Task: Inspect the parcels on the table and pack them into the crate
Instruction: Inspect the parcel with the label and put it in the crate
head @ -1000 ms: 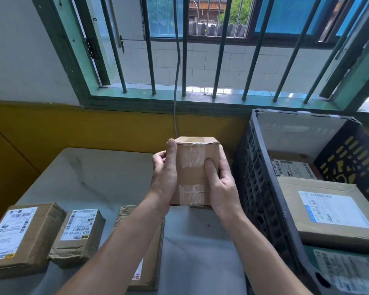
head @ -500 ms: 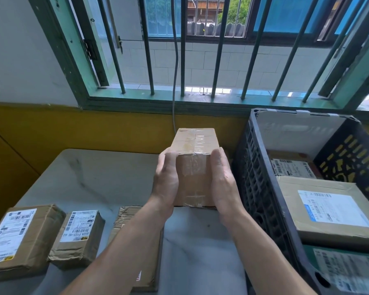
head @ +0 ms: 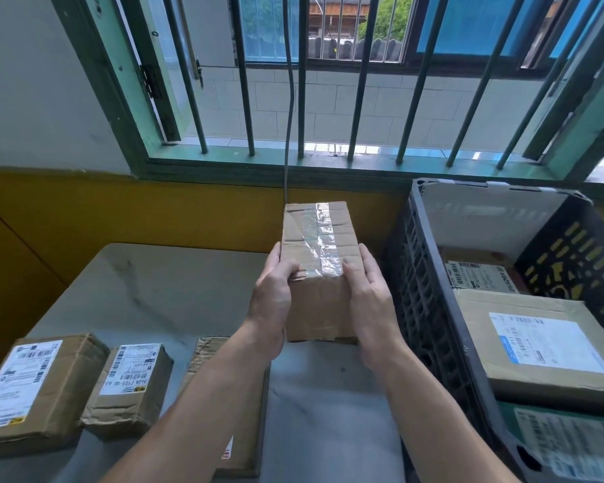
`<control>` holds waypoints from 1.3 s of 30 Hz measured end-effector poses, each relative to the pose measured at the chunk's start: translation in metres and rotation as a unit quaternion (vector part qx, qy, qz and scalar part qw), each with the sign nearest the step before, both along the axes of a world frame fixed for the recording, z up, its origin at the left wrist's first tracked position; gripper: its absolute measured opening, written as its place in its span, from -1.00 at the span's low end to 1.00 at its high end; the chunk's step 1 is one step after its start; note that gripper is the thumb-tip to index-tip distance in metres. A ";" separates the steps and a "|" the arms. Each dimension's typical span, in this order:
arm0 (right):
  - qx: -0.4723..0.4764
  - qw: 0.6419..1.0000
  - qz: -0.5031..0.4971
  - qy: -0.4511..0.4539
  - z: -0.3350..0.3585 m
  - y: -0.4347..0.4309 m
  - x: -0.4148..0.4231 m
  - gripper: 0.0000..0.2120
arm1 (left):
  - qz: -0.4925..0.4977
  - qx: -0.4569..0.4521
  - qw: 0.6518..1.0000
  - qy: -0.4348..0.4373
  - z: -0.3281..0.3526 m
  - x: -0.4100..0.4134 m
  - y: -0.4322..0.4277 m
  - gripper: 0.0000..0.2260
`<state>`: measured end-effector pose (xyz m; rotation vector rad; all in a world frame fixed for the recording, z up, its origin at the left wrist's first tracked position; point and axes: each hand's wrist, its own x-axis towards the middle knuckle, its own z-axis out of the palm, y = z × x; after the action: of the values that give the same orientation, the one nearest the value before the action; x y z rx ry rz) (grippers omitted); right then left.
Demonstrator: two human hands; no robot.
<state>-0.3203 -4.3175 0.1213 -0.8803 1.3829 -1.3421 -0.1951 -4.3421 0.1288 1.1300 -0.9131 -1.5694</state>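
I hold a small brown cardboard parcel [head: 319, 273] above the grey table [head: 147, 291], its taped face turned up. My left hand [head: 271, 305] grips its left side and my right hand [head: 372, 301] grips its right side, thumbs on top. The dark plastic crate [head: 422, 308] stands just to the right and holds several labelled parcels, among them a large box with a white and blue label [head: 544, 346]. Three more parcels lie on the table near me: a large labelled one [head: 35, 388], a smaller labelled one [head: 129, 385], and a flat one [head: 244, 413] partly hidden under my left forearm.
A yellow wall and a barred green window [head: 300, 99] run behind the table. A grey cable [head: 288, 134] hangs down from the window to behind the held parcel. Bare grey tabletop lies between the parcels and the far edge.
I have tilted the parcel away from me, so its long taped face now points up instead of its end face. My hands slid down to its near end.
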 end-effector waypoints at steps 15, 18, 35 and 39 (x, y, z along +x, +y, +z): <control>0.010 0.999 -0.036 0.026 -0.011 0.000 0.002 -0.55 | 0.061 -0.025 0.997 -0.038 -0.013 0.005 -0.009 -0.71; 0.007 0.998 -0.053 0.035 -0.012 0.000 0.001 -0.61 | 0.076 -0.021 0.996 -0.052 -0.013 0.004 -0.009 -0.73; -0.022 0.995 -0.086 0.053 -0.019 -0.003 -0.001 -0.80 | 0.078 -0.036 0.995 -0.052 -0.016 0.003 -0.009 -0.77; -0.026 0.995 -0.083 0.051 -0.017 -0.002 0.000 -0.70 | 0.090 -0.047 0.993 -0.063 -0.014 0.003 -0.010 -0.82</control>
<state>-0.3204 -4.3192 0.1048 -0.8954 1.5342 -1.4830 -0.1926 -4.3522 0.1145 1.2190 -0.9312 -1.3089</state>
